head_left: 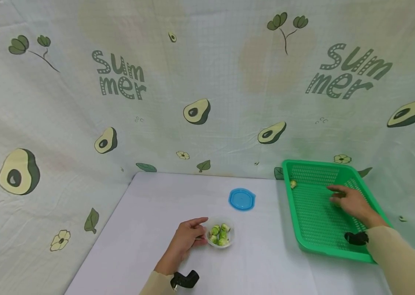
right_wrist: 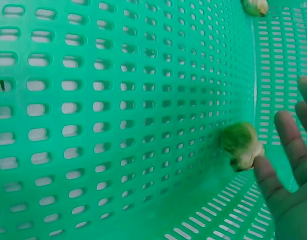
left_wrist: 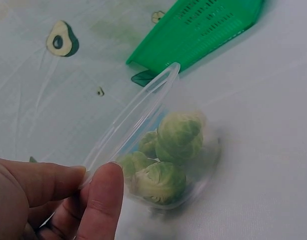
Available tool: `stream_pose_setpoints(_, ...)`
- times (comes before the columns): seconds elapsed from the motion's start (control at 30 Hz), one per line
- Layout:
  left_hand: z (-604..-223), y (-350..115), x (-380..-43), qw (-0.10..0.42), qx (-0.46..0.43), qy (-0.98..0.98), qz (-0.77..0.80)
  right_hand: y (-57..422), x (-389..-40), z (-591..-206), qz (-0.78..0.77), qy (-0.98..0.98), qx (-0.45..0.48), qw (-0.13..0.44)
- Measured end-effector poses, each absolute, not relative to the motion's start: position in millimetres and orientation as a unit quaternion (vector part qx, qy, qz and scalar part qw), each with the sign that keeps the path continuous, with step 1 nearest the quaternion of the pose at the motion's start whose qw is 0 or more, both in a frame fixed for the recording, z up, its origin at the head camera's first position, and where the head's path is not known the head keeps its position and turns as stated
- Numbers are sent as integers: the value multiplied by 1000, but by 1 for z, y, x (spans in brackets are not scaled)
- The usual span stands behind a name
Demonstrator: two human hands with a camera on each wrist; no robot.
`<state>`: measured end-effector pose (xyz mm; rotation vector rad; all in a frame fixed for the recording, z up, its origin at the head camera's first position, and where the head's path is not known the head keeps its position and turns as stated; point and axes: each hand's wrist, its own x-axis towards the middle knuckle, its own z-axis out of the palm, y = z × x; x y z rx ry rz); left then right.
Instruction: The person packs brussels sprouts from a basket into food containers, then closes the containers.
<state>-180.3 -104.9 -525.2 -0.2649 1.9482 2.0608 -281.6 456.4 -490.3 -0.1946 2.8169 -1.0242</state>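
Two loose Brussels sprouts (right_wrist: pixel 239 142) lie in the perforated green basket (head_left: pixel 310 223): one right by the fingertips of the right grip (head_left: pixel 352 203), the other sprout (head_left: pixel 293 184) against the basket's left wall, near the far corner. That grip is spread wide and has hold of nothing; whether a finger touches the nearer sprout, I cannot tell. Meanwhile the left grip (head_left: pixel 186 238) pinches the rim of a clear plastic bowl (head_left: pixel 232 235) on the white surface (head_left: pixel 163 200), with several sprouts inside. To take the loose sprout well, it seems best to bring thumb and fingers round its sides and close gently, since a poke could roll it away; a light left pinch should keep the bowl steady. "Summer" is printed twice on the avocado-patterned cloth (head_left: pixel 226 143); I can read no brand or label on the bowl, basket or blue lid (head_left: pixel 242 199)
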Motion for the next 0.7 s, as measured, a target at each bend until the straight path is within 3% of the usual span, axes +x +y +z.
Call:
stream_pose_setpoints(0.3, -526, -105, -181, 146, -97, 677, 715, 451, -278, -484, -359, 931, -58, 31)
stream_pose_setpoints(0.7, -529, -105, -183, 148, -94, 678, 714, 451, -281, -491, -339, 931, -92, 99)
